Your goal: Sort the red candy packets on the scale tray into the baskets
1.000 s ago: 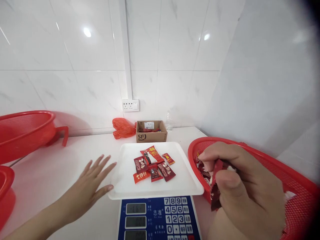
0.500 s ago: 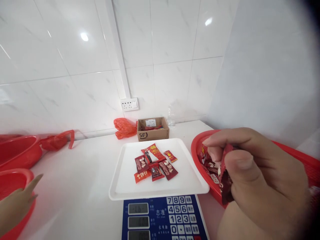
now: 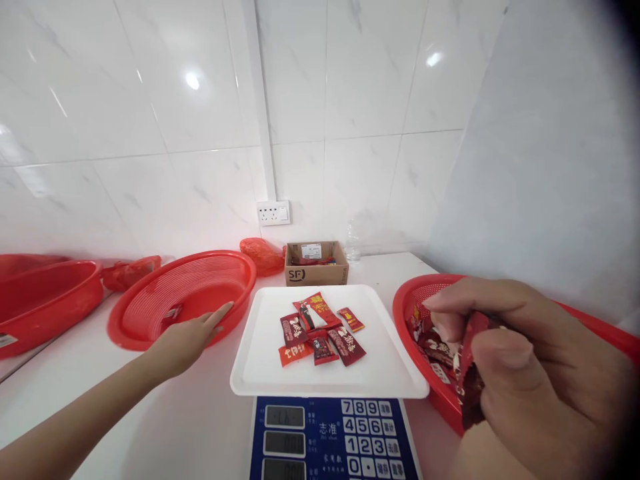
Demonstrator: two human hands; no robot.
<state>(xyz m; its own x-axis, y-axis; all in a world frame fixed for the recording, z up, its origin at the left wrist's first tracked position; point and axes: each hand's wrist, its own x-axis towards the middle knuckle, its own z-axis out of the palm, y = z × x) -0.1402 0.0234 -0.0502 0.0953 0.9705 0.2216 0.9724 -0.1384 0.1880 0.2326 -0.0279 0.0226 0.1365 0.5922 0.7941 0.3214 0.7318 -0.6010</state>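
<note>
My left hand (image 3: 193,340) is at the near rim of a red plastic basket (image 3: 150,277) and appears to grip it, its fingers partly hidden by the angle. A small red packet (image 3: 173,313) lies in this basket. At the right, my right hand (image 3: 545,360) pinches a dark red snack packet (image 3: 470,380) between thumb and fingers. On the white tray (image 3: 255,373) sit several wrapped snacks, among them a larger red packet (image 3: 317,312) and a dark red packet (image 3: 347,345). Beneath the tray is a blue weighing scale (image 3: 327,453) with displays and number keys.
A second red basket (image 3: 403,290) with many packets stands right of the tray, partly behind my right hand. An open cardboard box (image 3: 317,275) and a red plastic bag (image 3: 263,257) are near the wall. Another red basket (image 3: 45,320) stands at the far left.
My left hand and the red basket at it have moved right and away from me, to beside the tray. My right hand still holds its packet. The view has shifted slightly left.
</note>
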